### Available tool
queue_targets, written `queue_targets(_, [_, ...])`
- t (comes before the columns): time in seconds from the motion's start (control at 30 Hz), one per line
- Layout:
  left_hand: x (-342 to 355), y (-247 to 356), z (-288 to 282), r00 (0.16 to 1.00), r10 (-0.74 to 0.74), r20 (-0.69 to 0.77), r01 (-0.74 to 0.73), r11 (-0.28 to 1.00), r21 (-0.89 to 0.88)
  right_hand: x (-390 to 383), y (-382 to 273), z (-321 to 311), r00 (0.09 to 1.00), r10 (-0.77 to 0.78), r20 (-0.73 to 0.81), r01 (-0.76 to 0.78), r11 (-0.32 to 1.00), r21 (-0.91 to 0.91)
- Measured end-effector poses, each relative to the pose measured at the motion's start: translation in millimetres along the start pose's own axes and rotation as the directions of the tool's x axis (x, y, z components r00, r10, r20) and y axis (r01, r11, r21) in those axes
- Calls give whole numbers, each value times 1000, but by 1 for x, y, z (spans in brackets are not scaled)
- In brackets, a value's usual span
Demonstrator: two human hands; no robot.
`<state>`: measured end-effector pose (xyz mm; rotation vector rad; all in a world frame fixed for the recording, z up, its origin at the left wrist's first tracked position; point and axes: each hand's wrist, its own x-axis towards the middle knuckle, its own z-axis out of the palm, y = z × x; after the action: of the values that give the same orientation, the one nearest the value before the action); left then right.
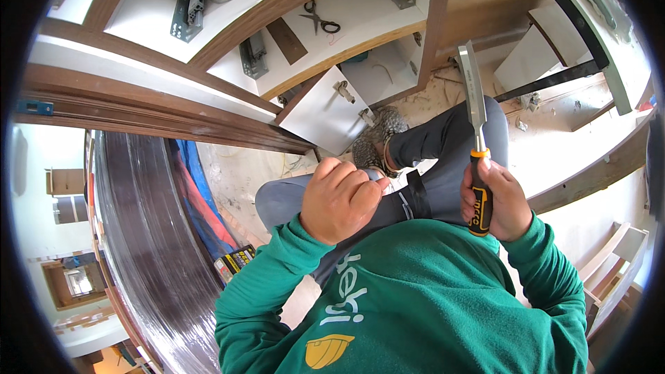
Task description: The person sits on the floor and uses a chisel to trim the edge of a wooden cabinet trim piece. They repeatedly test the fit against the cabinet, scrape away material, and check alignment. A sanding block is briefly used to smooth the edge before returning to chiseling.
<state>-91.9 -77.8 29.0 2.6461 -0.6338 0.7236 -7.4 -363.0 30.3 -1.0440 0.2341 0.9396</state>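
Observation:
My right hand [503, 199] is wrapped round the black and yellow handle of a wood chisel [476, 111], its thumb near the yellow collar. The flat steel blade points up and away from me, touching nothing that I can see. To the left, my left hand [343, 201] is curled into a fist above my lap, thumb toward the right. Its palm side is turned away, so anything inside the fingers is hidden. Ahead, a white cabinet door [325, 114] with metal hinges leans by my shoes.
Scissors [320, 19] and metal drawer runners [185, 10] lie in the open white cabinet with brown edging. Stacked panels in clear film [138, 215] stand at my left. A curved wooden rail [589, 176] runs along the right, and debris is scattered on the floor.

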Motion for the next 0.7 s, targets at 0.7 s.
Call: queue_targets(0.7, [9, 4, 34, 995, 66, 78, -63, 997, -38, 51, 4, 55, 976, -21, 216, 65, 978, -200])
